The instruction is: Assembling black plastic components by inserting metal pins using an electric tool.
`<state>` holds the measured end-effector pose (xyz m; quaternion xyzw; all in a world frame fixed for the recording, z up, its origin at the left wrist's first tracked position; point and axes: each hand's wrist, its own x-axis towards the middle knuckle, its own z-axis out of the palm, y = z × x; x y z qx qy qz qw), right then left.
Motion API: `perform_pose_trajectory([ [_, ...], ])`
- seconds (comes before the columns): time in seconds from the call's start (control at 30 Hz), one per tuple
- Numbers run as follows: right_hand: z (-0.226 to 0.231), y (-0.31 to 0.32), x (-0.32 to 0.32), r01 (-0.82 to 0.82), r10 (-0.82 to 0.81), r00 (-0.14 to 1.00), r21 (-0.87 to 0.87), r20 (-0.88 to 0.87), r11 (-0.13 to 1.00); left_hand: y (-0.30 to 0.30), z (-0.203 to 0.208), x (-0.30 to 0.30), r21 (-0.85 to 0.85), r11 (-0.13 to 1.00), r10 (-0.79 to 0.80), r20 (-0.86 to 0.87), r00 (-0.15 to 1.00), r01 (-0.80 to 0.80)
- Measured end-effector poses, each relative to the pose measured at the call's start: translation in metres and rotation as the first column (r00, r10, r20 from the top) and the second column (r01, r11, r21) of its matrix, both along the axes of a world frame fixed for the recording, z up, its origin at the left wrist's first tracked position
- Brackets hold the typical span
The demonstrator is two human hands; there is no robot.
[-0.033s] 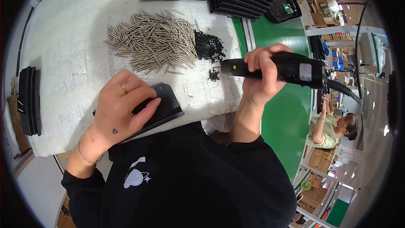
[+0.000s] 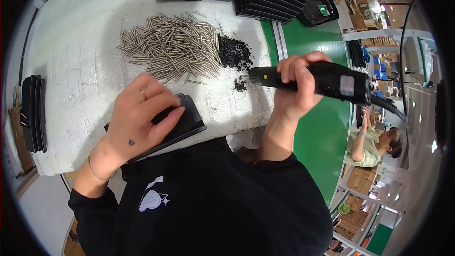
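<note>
My right hand [image 2: 301,83] is wrapped round a black corded electric screwdriver [image 2: 327,79] lying sideways in the air. Its left-pointing tip is by a small cluster of black screws [image 2: 240,84]; I cannot tell whether it touches one. My left hand [image 2: 142,114] is over a black plastic panel [image 2: 192,116] at the near table edge. Its fingers are curled, thumb and forefinger close together near the panel's upper corner. Whatever they pinch, if anything, is hidden. Beyond the hands lies a big heap of silvery metal pins [image 2: 173,45], with a pile of black screws [image 2: 234,53] against its right side.
Stacked black panels [image 2: 270,0] stand at the far side, and more black panels [image 2: 33,114] at the left edge. A black housing with a green circuit board [image 2: 323,10] sits on the green surface [image 2: 320,137] at right. Another person [image 2: 372,144] is farther right.
My left hand has shifted slightly right over the panel. My right hand and the screwdriver have moved a little to the right.
</note>
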<state>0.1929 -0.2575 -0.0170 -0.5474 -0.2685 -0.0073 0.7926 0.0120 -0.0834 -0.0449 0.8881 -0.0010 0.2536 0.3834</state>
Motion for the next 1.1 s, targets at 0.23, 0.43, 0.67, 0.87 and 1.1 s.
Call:
perform_pose_trajectory([
  [0.23, 0.015, -0.011, 0.000, -0.170, 0.136, 0.978, 0.227, 0.158, 0.959, -0.011, -0.024, 0.094, 0.022, 0.988, -0.157, 0.095, 0.983, 0.155],
  [0.43, 0.022, -0.018, 0.004, -0.172, 0.117, 0.973, 0.284, 0.200, 0.943, -0.023, -0.037, 0.125, 0.012, 0.960, -0.279, 0.062, 0.958, 0.278],
  [0.67, 0.023, -0.025, 0.007, -0.230, 0.165, 0.959, 0.297, 0.228, 0.927, -0.025, -0.040, 0.127, 0.031, 0.979, -0.204, 0.127, 0.971, 0.202],
  [0.87, 0.027, -0.023, 0.002, -0.306, 0.248, 0.932, 0.207, 0.264, 0.929, -0.021, -0.032, 0.121, -0.057, 0.972, -0.219, 0.123, 0.968, 0.227],
  [1.1, 0.032, -0.019, -0.005, -0.395, 0.338, 0.892, 0.155, 0.300, 0.905, -0.017, -0.024, 0.114, 0.067, 0.966, -0.255, 0.134, 0.957, 0.248],
])
